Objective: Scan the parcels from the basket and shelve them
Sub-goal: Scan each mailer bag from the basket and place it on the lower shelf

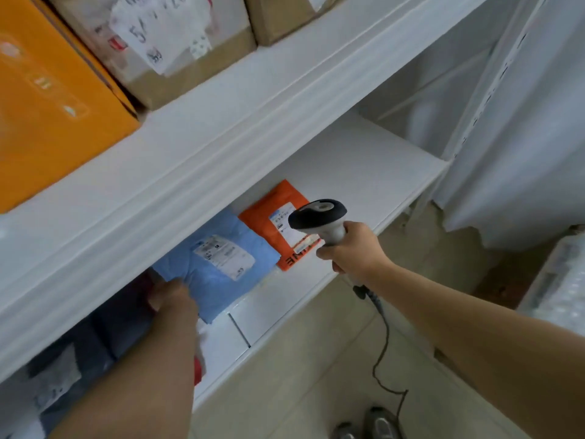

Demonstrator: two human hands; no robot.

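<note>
A light blue soft parcel (218,258) with a white label lies on the lower white shelf (354,172). My left hand (172,301) holds its near left corner, fingers partly hidden under the shelf edge above. Just right of it lies an orange parcel (269,213) with a white label, flat on the same shelf. My right hand (354,248) grips the handle of a black and white barcode scanner (318,217), whose head hangs above the orange parcel. The basket is out of view.
The upper shelf (196,137) carries an orange box (53,99) and two brown cardboard boxes (177,52). Dark parcels (104,337) lie at the lower shelf's left. The scanner's cable (384,340) hangs down to the tiled floor. A white curtain (522,122) hangs at right.
</note>
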